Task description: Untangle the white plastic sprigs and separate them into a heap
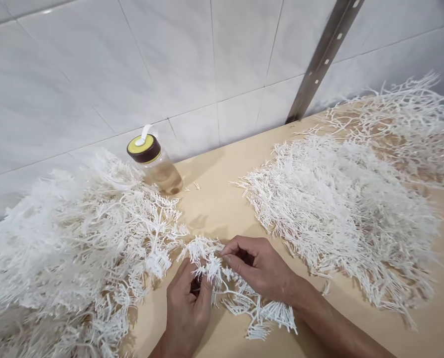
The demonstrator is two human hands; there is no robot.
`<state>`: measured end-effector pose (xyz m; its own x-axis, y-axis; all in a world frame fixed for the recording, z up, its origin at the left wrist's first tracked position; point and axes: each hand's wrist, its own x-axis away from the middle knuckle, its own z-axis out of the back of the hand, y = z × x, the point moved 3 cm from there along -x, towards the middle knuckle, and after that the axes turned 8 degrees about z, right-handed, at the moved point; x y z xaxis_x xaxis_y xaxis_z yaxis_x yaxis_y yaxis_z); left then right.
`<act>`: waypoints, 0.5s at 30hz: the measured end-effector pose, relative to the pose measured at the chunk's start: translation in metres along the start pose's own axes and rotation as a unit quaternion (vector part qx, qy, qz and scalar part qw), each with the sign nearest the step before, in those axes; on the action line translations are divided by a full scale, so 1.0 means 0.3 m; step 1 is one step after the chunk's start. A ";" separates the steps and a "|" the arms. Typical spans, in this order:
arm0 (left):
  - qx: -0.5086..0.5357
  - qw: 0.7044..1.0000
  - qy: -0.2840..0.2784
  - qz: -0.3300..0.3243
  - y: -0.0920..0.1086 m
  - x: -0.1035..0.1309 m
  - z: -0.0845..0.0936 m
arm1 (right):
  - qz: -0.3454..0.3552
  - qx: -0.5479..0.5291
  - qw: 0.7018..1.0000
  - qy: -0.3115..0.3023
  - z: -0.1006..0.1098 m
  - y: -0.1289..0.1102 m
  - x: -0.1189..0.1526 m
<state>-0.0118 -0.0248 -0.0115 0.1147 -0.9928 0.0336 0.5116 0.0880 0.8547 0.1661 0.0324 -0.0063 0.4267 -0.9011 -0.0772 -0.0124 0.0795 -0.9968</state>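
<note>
My left hand (186,311) and my right hand (261,268) both grip one white branching plastic piece (240,298) just above the tan table (222,204), near its front edge. The left fingers pinch its left end; the right thumb and forefinger pinch its top. Its twigs trail down to the right under my right wrist. A big heap of the same white pieces (72,258) lies directly left of my left hand, almost touching the held piece.
A second flat pile of white pieces (341,209) spreads right of my right hand, with a looser pile (404,124) behind it. A clear bottle with a brown-and-yellow lid (155,161) stands against the tiled wall. A metal rail (322,54) runs up the wall.
</note>
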 end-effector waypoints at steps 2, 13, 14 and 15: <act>-0.004 1.000 -0.002 -0.003 -0.002 0.000 0.000 | 0.001 0.003 1.000 -0.002 -0.002 0.002 0.002; 0.009 1.000 -0.001 0.005 0.017 0.008 0.003 | 0.017 0.027 0.999 0.014 -0.008 -0.001 0.017; 0.013 1.000 -0.003 0.005 0.014 0.009 0.004 | 0.016 0.029 0.999 0.013 -0.007 -0.001 0.019; 0.017 1.000 -0.004 0.004 0.013 0.010 0.004 | 0.016 0.030 0.999 0.011 -0.007 -0.001 0.021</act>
<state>-0.0104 -0.0275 -0.0076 0.1115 -0.9927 0.0455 0.4815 0.0941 0.8714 0.1669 0.0259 -0.0065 0.4069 -0.9067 -0.1111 0.0279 0.1339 -0.9906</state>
